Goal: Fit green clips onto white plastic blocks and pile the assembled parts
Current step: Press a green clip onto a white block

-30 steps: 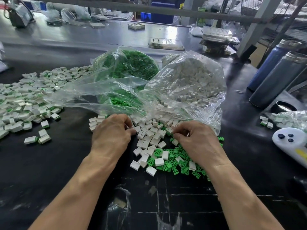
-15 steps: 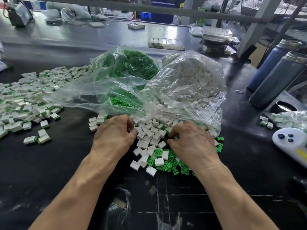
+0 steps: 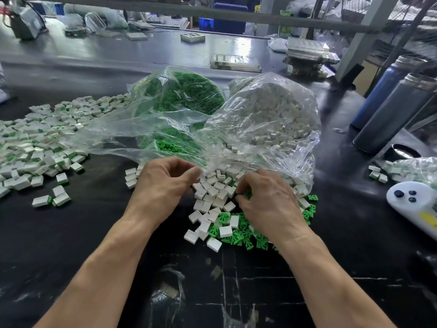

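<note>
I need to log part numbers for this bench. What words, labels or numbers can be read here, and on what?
None can be read.
Small dark mark on the clear plastic bag of green clips: too small.
Green-and-white printed packet behind the black table: blurred.
Yellow patch on the white handheld controller: no legible text.

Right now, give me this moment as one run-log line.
left hand: fingers curled, contents hidden | right hand: fingers down in loose white blocks and green clips | assembled pile: far left
</note>
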`<control>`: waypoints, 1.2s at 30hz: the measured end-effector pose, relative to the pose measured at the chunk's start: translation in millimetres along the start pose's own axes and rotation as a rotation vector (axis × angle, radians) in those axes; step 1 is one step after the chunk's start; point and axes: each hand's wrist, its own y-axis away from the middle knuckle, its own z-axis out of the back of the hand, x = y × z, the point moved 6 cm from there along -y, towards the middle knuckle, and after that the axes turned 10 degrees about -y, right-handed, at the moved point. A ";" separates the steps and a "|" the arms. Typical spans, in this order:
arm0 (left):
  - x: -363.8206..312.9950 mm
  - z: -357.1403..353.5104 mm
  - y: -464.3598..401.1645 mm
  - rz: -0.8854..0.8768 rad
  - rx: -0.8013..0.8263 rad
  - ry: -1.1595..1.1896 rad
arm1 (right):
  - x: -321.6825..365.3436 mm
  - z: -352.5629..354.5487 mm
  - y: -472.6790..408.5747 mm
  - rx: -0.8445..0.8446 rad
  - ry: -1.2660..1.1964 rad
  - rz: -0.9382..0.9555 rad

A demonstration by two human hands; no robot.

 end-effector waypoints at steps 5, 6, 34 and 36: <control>-6.7 -10.4 1.4 -0.070 0.090 0.173 | -4.3 8.7 2.2 -0.108 -0.521 -0.013; -8.5 -13.0 2.2 -0.091 0.111 0.199 | -6.2 8.0 2.8 -0.111 -0.635 -0.031; -21.6 -40.4 12.4 -0.205 0.124 0.211 | -0.6 -1.1 6.2 -0.106 -1.263 -0.141; -20.5 -41.0 12.4 -0.190 0.111 0.228 | 1.3 0.8 6.8 -0.108 -1.236 -0.105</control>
